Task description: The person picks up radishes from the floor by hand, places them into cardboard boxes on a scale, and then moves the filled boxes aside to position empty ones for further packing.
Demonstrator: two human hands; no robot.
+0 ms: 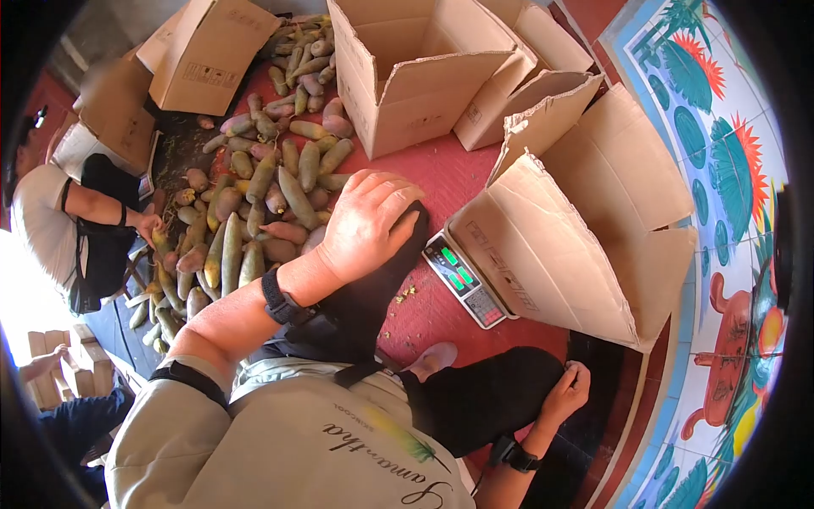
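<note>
My left hand [370,222] rests on my raised left knee, palm down, with the thumb apart from the fingers and nothing in its grasp. Over my right knee lies my right hand [565,394], its fingers loosely curled in and holding nothing. Between the knees and the wall, a digital scale [482,307] with lit green digits carries an open cardboard box [543,246] that leans over its platform. Beyond my left hand spreads a big heap of long green and pinkish-brown vegetables [297,197].
More open cartons, including a tall cardboard box [424,97], stand on the red floor [424,318]. Another person [93,212] crouches at the left, a hand at the heap. Someone's dark-clothed leg [85,424] shows lower left. A painted tile wall [721,170] runs along the right.
</note>
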